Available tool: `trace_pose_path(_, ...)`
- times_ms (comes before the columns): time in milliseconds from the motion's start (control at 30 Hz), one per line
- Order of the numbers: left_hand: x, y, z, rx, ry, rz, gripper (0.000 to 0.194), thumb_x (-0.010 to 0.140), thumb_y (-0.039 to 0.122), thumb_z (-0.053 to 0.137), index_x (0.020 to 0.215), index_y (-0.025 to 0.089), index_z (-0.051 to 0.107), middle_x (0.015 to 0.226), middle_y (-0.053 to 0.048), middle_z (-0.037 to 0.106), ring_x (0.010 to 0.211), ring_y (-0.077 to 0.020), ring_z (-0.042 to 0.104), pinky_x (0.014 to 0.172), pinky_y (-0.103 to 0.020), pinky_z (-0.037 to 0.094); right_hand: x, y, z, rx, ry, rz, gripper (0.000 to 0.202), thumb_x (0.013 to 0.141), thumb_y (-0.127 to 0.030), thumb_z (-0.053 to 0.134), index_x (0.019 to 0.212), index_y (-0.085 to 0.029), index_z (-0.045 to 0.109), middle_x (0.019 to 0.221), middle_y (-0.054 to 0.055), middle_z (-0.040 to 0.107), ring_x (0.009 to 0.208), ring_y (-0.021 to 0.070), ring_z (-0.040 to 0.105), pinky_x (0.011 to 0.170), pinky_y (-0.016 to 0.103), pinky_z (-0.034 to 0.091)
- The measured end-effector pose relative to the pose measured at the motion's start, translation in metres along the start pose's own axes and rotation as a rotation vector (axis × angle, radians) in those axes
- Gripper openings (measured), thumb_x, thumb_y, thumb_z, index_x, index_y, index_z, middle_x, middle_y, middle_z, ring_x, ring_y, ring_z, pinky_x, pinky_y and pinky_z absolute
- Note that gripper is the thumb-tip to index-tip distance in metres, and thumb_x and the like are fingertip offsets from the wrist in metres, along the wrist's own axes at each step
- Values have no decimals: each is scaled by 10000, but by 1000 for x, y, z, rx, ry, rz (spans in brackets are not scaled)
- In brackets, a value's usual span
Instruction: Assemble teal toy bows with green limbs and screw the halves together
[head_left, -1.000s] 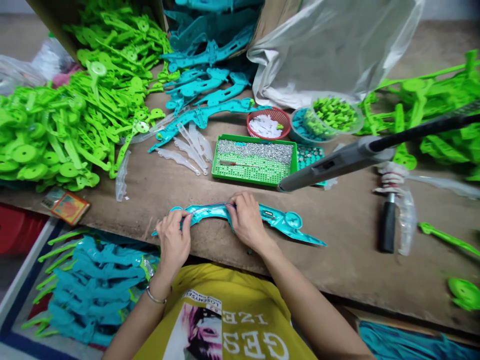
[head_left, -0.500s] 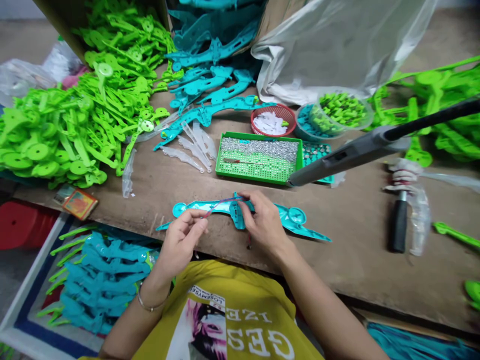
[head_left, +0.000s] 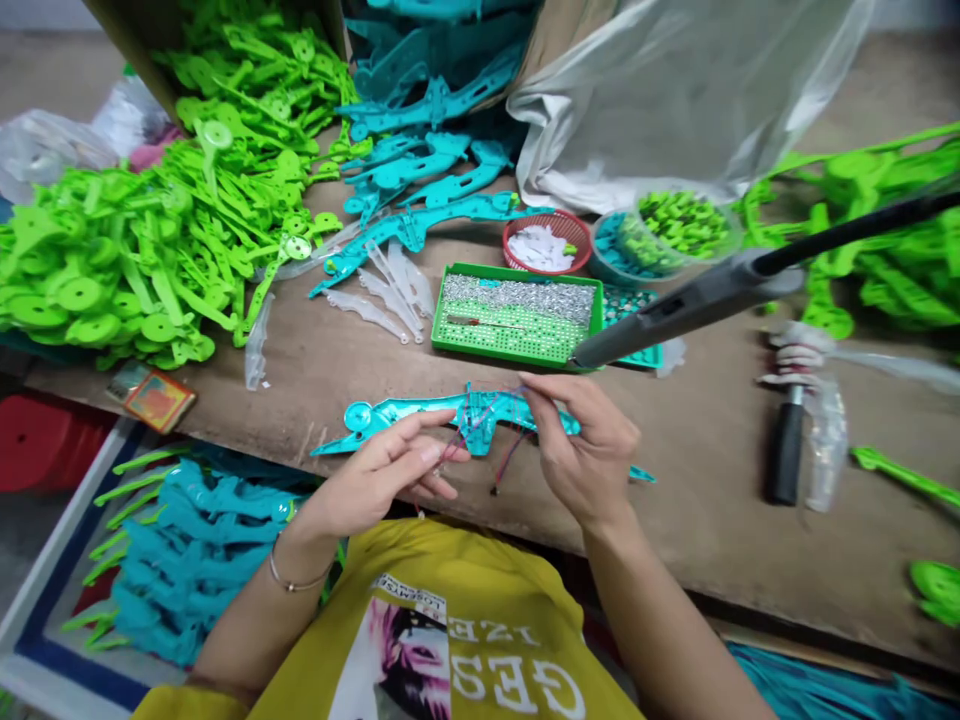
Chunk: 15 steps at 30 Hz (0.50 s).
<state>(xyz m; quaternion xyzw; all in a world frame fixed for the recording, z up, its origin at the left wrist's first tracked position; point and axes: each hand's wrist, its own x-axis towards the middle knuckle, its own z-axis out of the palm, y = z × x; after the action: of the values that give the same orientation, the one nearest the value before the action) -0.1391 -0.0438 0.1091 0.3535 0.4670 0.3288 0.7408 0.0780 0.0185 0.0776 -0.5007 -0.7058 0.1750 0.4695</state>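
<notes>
A long turquoise plastic part (head_left: 420,408) lies on the table in front of me, with a raised block at its middle. Thin red and blue wires (head_left: 491,405) run across this block. My right hand (head_left: 585,440) pinches the wires between thumb and forefinger, above the part's right half, which it partly hides. Lower left, my left hand (head_left: 397,470) has its thumb and forefinger closed on the other stretch of wire, its remaining fingers loosely spread. A dark-tipped wire end hangs down between the hands, over the table's front edge area.
Behind the part stands a green tray (head_left: 517,350) with metal screws and a screwdriver. A grey tool (head_left: 675,310) on a black cable slants in from the right. Green parts (head_left: 97,260) are heaped at left; a black-handled hammer (head_left: 786,450) lies at right.
My right hand has moved right, off the middle block, drawing the wires with it. My left hand has shifted slightly right, and its fingers have loosened.
</notes>
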Motion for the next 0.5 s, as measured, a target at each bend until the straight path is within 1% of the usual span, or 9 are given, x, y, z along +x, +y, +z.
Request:
trace_pose_path(67, 5, -4, 0, 37, -9, -17, 513, 919, 407, 618, 1398, 265, 501, 1208, -117, 687, 816, -178, 733, 666, -259, 550, -6, 6, -5, 45, 40, 101, 127, 936, -284, 586, 985, -257, 700, 930, 32, 739, 862, 196, 690, 815, 376, 542)
trace_pose_path(133, 13, -8, 1, 50, -5, -6, 507, 893, 385, 646, 1361, 240, 519, 1153, -108, 682, 788, -163, 722, 673, -261, 548, -15, 12, -8, 136, 33, 212, 138, 953, -296, 555, 1020, -249, 665, 920, 29, 728, 842, 186, 690, 788, 362, 546)
trace_pose_path(167, 17, -10, 2, 56, 3, 3, 497, 883, 368, 654, 1342, 227, 527, 1111, -98, 677, 777, -159, 718, 676, -264, 548, -19, 14, -8, 193, 34, 239, 142, 961, -295, 536, 1038, -249, 647, 924, 29, 721, 844, 183, 688, 784, 361, 547)
trace_pose_path(233, 23, -13, 4, 86, 37, 36, 500, 878, 328, 645, 1349, 219, 514, 1040, -74, 653, 777, -161, 717, 679, -269, 548, -25, 16, -9, 266, 76, 212, 136, 971, -287, 506, 1036, -250, 620, 998, 44, 705, 935, 195, 679, 846, 395, 543)
trace_pose_path(333, 28, -12, 6, 211, 59, 124, 564, 912, 273, 570, 1456, 265, 422, 1056, -72, 631, 830, -172, 721, 726, -299, 557, -27, 15, -9, 246, 204, 107, 137, 977, -301, 458, 983, -249, 585, 1193, 88, 637, 1146, 247, 612, 993, 510, 484)
trace_pose_path(367, 28, -11, 7, 281, 35, 165, 541, 928, 255, 535, 1460, 274, 434, 1078, -80, 637, 841, -171, 718, 758, -315, 561, -28, 14, -10, 232, 232, 90, 140, 978, -313, 443, 970, -252, 569, 1223, 95, 615, 1174, 260, 597, 1009, 536, 470)
trace_pose_path(400, 27, -9, 8, 370, -11, 206, 496, 942, 238, 500, 1437, 274, 481, 1089, -88, 649, 852, -170, 714, 794, -331, 561, -28, 14, -10, 227, 248, 88, 146, 980, -324, 426, 965, -258, 555, 1224, 98, 605, 1173, 267, 596, 1005, 550, 470)
trace_pose_path(467, 25, -5, 11, 570, -136, 267, 423, 955, 208, 456, 1353, 264, 589, 1093, -94, 687, 900, -184, 706, 859, -360, 555, -31, 13, -11, 236, 260, 100, 169, 989, -343, 381, 967, -268, 531, 1182, 97, 609, 1128, 269, 614, 960, 549, 495)
trace_pose_path(500, 23, -4, 12, 658, -191, 283, 416, 949, 197, 460, 1330, 266, 613, 1107, -92, 704, 949, -198, 701, 894, -376, 550, -33, 13, -12, 238, 257, 105, 195, 996, -356, 352, 974, -271, 526, 1161, 97, 613, 1106, 267, 621, 938, 542, 505)
